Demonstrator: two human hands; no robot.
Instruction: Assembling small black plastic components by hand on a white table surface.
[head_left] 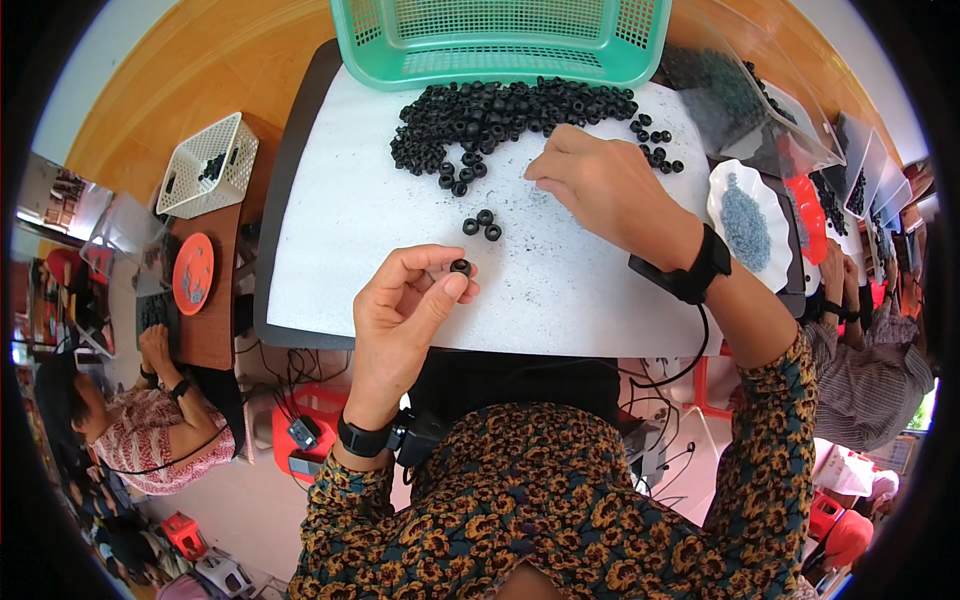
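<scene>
One black grommet-like ring (pixel 460 267), pinched at its rim.
From my remote seat, I see the left hand (pixel 398 312) grip it between thumb and forefinger over the white sheet (pixel 330 240), presumably leaving its hole clear. The right hand (pixel 605 185) is near the black heap (pixel 500 115), fingers curled together; I cannot tell whether they grasp anything. Three loose rings (pixel 485 217) sit apart, seemingly for easy reach.
</scene>
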